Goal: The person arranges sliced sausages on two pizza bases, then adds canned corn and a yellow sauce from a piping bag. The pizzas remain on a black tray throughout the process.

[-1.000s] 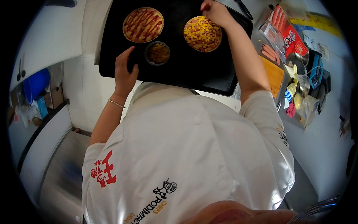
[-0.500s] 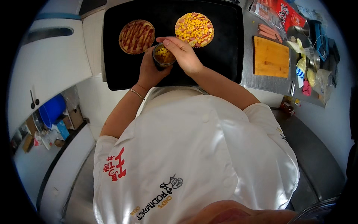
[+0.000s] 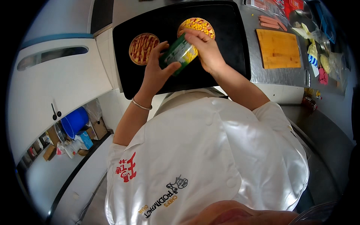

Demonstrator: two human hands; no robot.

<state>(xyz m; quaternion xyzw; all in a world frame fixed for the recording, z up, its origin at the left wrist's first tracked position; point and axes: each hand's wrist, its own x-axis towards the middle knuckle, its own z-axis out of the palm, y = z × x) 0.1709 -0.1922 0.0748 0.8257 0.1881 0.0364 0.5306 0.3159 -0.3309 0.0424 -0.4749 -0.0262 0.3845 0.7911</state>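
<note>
My left hand (image 3: 157,71) is wrapped round a green can (image 3: 178,56) whose label has yellow on it. The can lies tipped, its upper right end against my right hand (image 3: 204,47). My right hand is cupped over that end with its fingers stretched out, and it hides the can's mouth. Just beyond it is a round crust topped with corn and pinkish pieces (image 3: 198,24), partly covered by my fingers. A second round crust with dark red sauce stripes (image 3: 142,48) lies left of my left hand. Both crusts rest on a black baking tray (image 3: 221,80).
Right of the tray, a wooden cutting board (image 3: 278,48) lies on a steel counter (image 3: 258,77). Sausages (image 3: 270,22) lie behind it, and plastic bags (image 3: 337,65) are at the far right. A white cabinet (image 3: 56,86) stands at the left, with a blue bucket (image 3: 74,122) below.
The can has tipped from upright onto its side, toward my right hand. My right hand has moved right and up, nearer the corn-topped crust. The whole view has shifted a little.
</note>
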